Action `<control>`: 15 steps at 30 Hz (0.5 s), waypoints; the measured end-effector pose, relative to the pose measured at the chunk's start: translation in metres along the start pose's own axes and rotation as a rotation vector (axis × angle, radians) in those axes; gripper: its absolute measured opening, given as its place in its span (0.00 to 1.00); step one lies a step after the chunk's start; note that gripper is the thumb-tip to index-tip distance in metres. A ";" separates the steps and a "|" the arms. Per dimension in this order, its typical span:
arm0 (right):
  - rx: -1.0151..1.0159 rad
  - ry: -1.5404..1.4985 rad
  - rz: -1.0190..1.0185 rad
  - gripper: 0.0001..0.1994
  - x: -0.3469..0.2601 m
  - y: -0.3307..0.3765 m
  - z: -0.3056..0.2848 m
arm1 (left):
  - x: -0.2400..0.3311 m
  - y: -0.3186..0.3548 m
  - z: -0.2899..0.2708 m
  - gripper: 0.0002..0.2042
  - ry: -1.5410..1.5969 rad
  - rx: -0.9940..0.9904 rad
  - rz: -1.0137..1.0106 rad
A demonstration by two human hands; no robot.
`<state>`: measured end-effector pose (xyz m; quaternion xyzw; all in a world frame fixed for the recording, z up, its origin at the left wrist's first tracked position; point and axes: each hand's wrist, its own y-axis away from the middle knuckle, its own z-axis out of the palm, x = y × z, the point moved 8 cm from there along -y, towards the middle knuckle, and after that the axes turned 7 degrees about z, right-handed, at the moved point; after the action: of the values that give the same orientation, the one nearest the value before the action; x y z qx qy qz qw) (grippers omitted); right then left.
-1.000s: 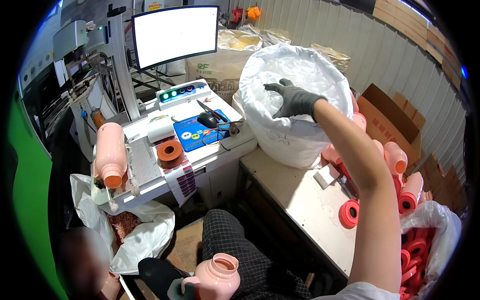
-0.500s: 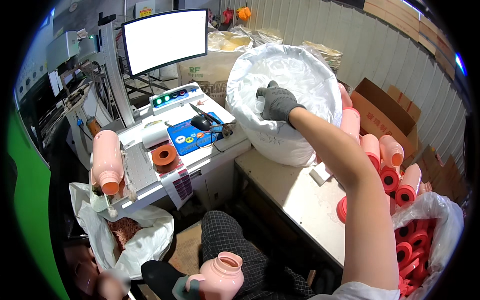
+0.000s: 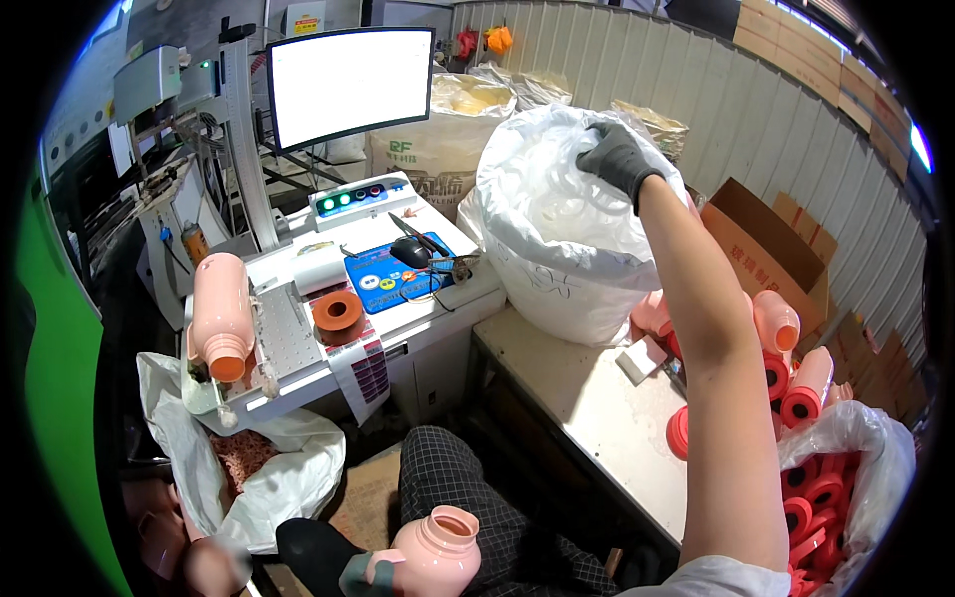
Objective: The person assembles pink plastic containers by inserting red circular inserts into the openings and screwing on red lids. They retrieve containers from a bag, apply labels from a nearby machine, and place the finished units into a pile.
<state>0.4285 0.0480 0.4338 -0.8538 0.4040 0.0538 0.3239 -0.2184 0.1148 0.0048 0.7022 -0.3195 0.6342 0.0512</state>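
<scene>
The right hand (image 3: 617, 161), in a dark grey glove, is over the mouth of a big white plastic sack (image 3: 557, 289), near its far side, with the fingers bent; from where I stand I cannot tell whether they pinch anything. Below it, translucent whitish plastic pieces (image 3: 587, 214) fill the sack, which stands upright on a white-topped bench (image 3: 537, 378). Down at the lap, the left hand (image 3: 360, 575), gloved too, is closed on the handle side of a glossy pink wide-necked jug (image 3: 438, 559), its open mouth up, against dark checked trousers (image 3: 448, 478). Just beside the sack on the bench lies a small whitish block (image 3: 642, 360), and farther right are pink bottles with red caps (image 3: 811, 376), lying in a heap. Nearest me on that side, a clear plastic bag (image 3: 885, 458) holds red ring-shaped parts (image 3: 826, 493). Across on the white worktable, a reddish-brown roll (image 3: 338, 316) sits near a blue mat (image 3: 383, 284) bearing a black mouse (image 3: 410, 252), and another pink bottle (image 3: 222, 303) lies at the left end. Behind them stands a bright, wide monitor (image 3: 350, 88).
</scene>
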 end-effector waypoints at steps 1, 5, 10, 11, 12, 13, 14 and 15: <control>0.004 -0.005 0.033 0.31 -0.012 0.002 -0.006 | 0.002 0.000 -0.001 0.10 -0.010 0.002 -0.005; 0.107 -0.216 0.045 0.30 -0.001 -0.016 -0.032 | 0.004 -0.003 0.004 0.10 -0.001 -0.018 -0.006; 0.219 -0.463 0.036 0.28 0.018 -0.023 -0.067 | 0.006 -0.008 0.008 0.10 0.000 -0.052 0.005; 0.172 -0.488 0.064 0.28 0.031 -0.027 -0.079 | 0.005 -0.009 0.012 0.10 0.010 -0.065 0.008; 0.168 -0.550 0.035 0.27 0.032 -0.024 -0.084 | 0.006 -0.010 0.012 0.10 0.004 -0.068 0.009; 0.168 -0.612 0.005 0.26 0.029 -0.017 -0.094 | 0.005 -0.010 0.011 0.10 -0.001 -0.069 0.013; 0.169 -0.674 -0.025 0.25 0.027 -0.011 -0.107 | 0.005 -0.009 0.008 0.10 -0.009 -0.065 0.019; 0.146 -0.711 -0.047 0.21 0.020 0.001 -0.115 | 0.007 -0.012 0.003 0.10 -0.025 -0.062 0.023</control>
<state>0.4215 -0.0340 0.5165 -0.7654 0.2492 0.3107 0.5055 -0.2102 0.1200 0.0150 0.7043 -0.3477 0.6159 0.0615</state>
